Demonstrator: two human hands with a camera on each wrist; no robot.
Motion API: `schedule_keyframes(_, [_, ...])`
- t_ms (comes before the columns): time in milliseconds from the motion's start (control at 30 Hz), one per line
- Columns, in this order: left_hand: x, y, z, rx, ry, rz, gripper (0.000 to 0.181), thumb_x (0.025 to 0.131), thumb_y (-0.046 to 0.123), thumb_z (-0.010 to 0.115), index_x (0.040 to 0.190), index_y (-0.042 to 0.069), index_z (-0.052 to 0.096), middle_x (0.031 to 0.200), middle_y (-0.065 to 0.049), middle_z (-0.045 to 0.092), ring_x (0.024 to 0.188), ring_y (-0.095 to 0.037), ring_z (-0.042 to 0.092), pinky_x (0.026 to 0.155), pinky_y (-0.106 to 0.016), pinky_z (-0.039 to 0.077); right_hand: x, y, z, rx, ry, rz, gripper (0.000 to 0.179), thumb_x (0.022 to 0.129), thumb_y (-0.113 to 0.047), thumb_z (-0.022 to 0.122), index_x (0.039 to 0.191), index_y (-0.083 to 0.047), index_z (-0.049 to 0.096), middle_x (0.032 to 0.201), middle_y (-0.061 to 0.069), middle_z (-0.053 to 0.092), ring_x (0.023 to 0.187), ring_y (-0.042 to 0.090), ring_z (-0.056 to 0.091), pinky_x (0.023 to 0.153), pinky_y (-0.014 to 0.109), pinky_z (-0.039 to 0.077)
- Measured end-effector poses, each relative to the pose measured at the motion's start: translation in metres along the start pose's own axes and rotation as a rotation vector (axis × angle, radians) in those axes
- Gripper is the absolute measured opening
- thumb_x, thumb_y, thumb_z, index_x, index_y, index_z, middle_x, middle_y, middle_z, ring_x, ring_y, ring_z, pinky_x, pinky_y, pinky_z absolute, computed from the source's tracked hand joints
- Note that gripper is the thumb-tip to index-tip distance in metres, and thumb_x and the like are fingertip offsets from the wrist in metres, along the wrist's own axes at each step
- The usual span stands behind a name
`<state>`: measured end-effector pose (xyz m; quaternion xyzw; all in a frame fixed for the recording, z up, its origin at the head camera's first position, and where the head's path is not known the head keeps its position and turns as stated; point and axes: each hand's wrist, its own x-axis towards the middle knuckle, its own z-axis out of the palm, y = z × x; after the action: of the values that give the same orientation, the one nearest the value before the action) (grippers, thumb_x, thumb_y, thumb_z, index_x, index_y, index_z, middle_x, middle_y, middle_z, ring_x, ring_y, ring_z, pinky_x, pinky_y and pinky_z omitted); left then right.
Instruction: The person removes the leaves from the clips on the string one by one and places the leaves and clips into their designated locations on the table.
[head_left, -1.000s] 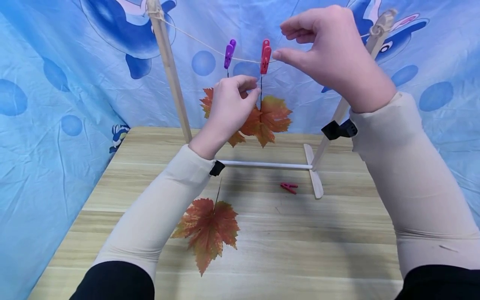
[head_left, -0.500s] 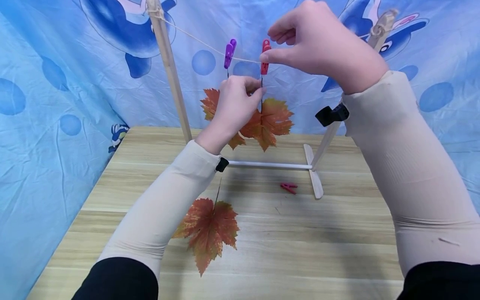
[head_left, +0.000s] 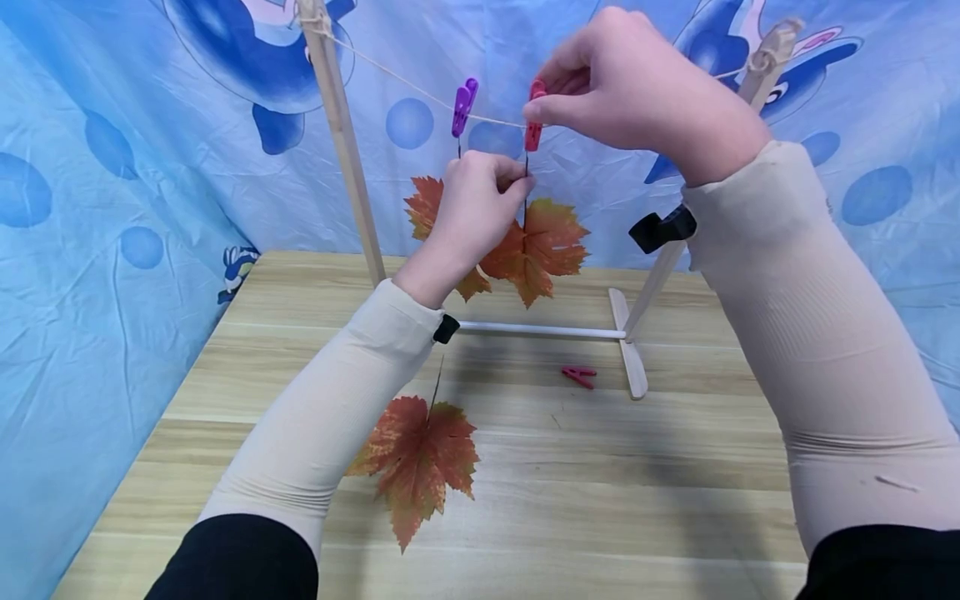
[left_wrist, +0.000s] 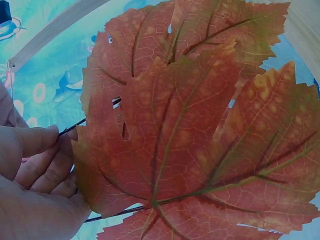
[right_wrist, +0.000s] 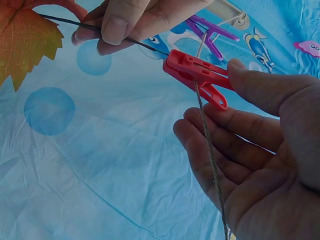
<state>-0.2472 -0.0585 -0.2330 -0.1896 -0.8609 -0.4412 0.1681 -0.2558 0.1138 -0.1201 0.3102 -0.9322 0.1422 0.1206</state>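
Observation:
My left hand (head_left: 480, 200) pinches the dark stem (right_wrist: 145, 45) of an orange-red maple leaf (head_left: 536, 254) between thumb and fingers. A red clothespin (right_wrist: 192, 72) bites the stem's upper end and straddles the string (right_wrist: 210, 145). My right hand (head_left: 637, 100) holds that clothespin's handles between thumb and fingers. To its left a purple clothespin (head_left: 463, 108) hangs on the same string with a second leaf (head_left: 423, 204), partly hidden behind my left hand. Both leaves overlap in the left wrist view, where the nearer leaf (left_wrist: 165, 135) covers much of the other.
The string spans two wooden posts (head_left: 341, 133) joined low by a white rod (head_left: 540, 330). On the wooden table (head_left: 637, 500) lie another maple leaf (head_left: 420, 462) and a dark red clothespin (head_left: 579, 376). A patterned blue cloth (head_left: 75, 333) hangs behind.
My right hand has come left and closed onto the red clothespin's handles. My left hand has shifted slightly right and pinches the stem; the hanging leaf sits slightly lower.

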Motion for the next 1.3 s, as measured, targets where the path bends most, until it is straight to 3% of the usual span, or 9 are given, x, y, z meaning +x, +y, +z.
schedule_keyframes(233, [0.000, 0.000, 0.001, 0.006, -0.016, 0.005, 0.019, 0.101, 0.016, 0.067, 0.110, 0.006, 0.080, 0.078, -0.002, 0.070, 0.063, -0.018, 0.054, 0.056, -0.029, 0.041, -0.004, 0.002, 0.002, 0.015, 0.050, -0.038, 0.037, 0.100, -0.040, 0.064, 0.117, -0.011, 0.079, 0.102, 0.006, 0.074, 0.077, 0.011, 0.060, 0.070, 0.024, 0.050])
schedule_keyframes(400, [-0.001, 0.001, 0.001, 0.013, -0.016, 0.026, 0.018, 0.101, 0.016, 0.067, 0.106, 0.007, 0.081, 0.073, 0.000, 0.067, 0.059, -0.017, 0.050, 0.055, -0.028, 0.038, -0.005, 0.002, 0.000, 0.023, 0.071, -0.015, 0.034, 0.101, -0.039, 0.063, 0.118, -0.013, 0.078, 0.107, 0.006, 0.075, 0.080, 0.010, 0.061, 0.070, 0.023, 0.049])
schedule_keyframes(700, [-0.004, 0.001, 0.002, 0.022, -0.032, 0.034, 0.018, 0.101, 0.015, 0.067, 0.096, 0.008, 0.082, 0.066, -0.005, 0.061, 0.058, -0.019, 0.047, 0.055, -0.029, 0.036, -0.009, 0.001, -0.006, -0.010, 0.089, 0.051, 0.042, 0.102, -0.045, 0.057, 0.123, -0.015, 0.076, 0.095, 0.006, 0.072, 0.067, 0.022, 0.047, 0.056, 0.029, 0.039])
schedule_keyframes(1033, [-0.007, -0.001, 0.004, 0.055, -0.038, 0.059, 0.014, 0.099, 0.014, 0.069, 0.100, 0.008, 0.083, 0.085, -0.002, 0.074, 0.064, -0.014, 0.053, 0.057, -0.027, 0.040, -0.014, -0.003, -0.013, 0.007, 0.148, 0.116, 0.042, 0.104, -0.046, 0.054, 0.128, -0.018, 0.074, 0.100, 0.003, 0.064, 0.078, 0.020, 0.046, 0.066, 0.027, 0.043])
schedule_keyframes(1300, [-0.010, 0.000, 0.007, 0.099, -0.096, 0.103, 0.016, 0.100, 0.014, 0.068, 0.094, 0.008, 0.082, 0.078, 0.000, 0.070, 0.067, -0.012, 0.056, 0.064, -0.027, 0.043, -0.019, -0.004, -0.014, 0.007, 0.204, 0.115, 0.042, 0.103, -0.046, 0.055, 0.131, -0.020, 0.072, 0.102, 0.006, 0.063, 0.081, 0.019, 0.048, 0.072, 0.024, 0.043])
